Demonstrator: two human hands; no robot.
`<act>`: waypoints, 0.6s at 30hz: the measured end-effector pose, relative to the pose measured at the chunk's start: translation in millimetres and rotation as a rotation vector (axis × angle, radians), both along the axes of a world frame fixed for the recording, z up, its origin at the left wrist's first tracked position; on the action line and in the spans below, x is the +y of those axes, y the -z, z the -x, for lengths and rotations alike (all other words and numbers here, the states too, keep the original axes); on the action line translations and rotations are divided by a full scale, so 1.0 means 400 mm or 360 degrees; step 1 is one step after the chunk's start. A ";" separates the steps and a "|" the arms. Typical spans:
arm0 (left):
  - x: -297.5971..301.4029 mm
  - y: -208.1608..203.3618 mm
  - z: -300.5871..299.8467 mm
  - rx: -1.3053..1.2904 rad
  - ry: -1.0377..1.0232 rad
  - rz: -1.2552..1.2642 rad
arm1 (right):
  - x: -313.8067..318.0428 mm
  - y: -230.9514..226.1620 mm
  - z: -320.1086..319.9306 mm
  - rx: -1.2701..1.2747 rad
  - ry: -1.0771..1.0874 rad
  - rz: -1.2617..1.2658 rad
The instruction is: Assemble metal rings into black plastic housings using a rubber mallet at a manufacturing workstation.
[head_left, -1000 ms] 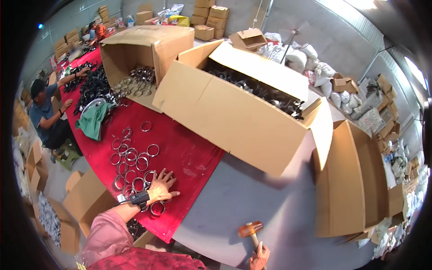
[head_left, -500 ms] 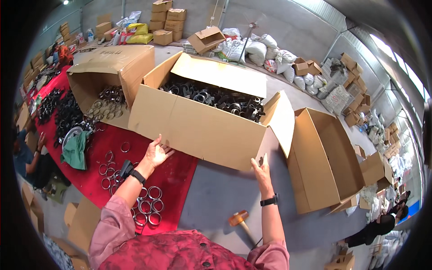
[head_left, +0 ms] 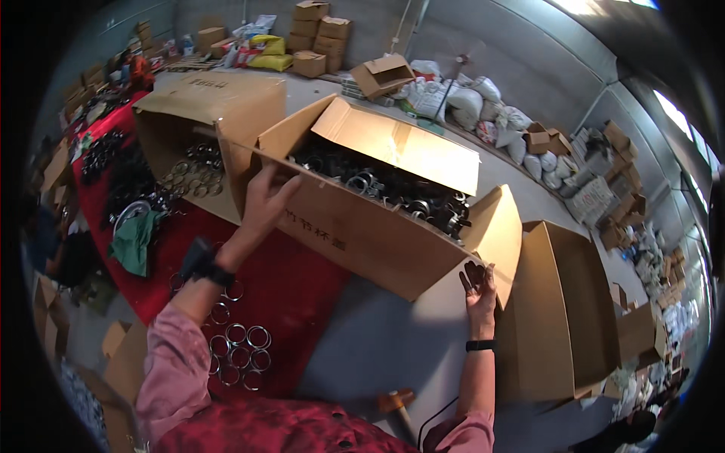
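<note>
A long cardboard box [head_left: 355, 238], open at the top, stands before me with dark metal ring clamps [head_left: 423, 208] heaped inside. My left hand [head_left: 264, 204] is against the upper left of its near panel, fingers bent and thumb apart. Near that panel's right corner, my right hand [head_left: 481, 298] is raised with its fingers spread, partly in shadow. The far flap [head_left: 400, 143] leans up behind the clamps, and a side flap [head_left: 498, 234] sticks out at the right. Whether either hand grips the cardboard edge is hard to see.
At left, a box on its side [head_left: 249, 98] spills metal rings onto the red cloth [head_left: 294, 302]. Loose rings [head_left: 238, 355] and a green cloth [head_left: 134, 245] lie nearer. A mallet [head_left: 396, 400] is by my right forearm. Another open box [head_left: 540, 317] stands right.
My left hand has moved up from the panel's lower edge to its upper left. My right hand has shifted right and turned. The near panel now shows printing and looks darker. The view has shifted.
</note>
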State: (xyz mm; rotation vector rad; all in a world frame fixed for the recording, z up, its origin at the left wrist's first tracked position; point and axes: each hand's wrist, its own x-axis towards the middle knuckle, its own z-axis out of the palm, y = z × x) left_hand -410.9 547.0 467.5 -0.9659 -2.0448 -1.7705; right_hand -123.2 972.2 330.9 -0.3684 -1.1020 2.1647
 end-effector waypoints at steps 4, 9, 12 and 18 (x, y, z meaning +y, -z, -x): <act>0.092 -0.042 0.075 0.0819 -0.0600 0.0409 | 0.007 0.036 0.065 -0.0102 0.0162 0.0144; 0.221 -0.064 0.145 0.1232 -0.0537 0.0560 | 0.005 0.038 0.116 0.0167 0.0226 0.0377; 0.283 -0.010 0.224 0.1234 -0.0478 0.0824 | 0.004 0.039 0.140 0.0139 0.0314 0.0341; 0.374 0.053 0.286 0.0980 -0.0212 0.1119 | -0.004 0.054 0.160 0.0207 0.0306 -0.0040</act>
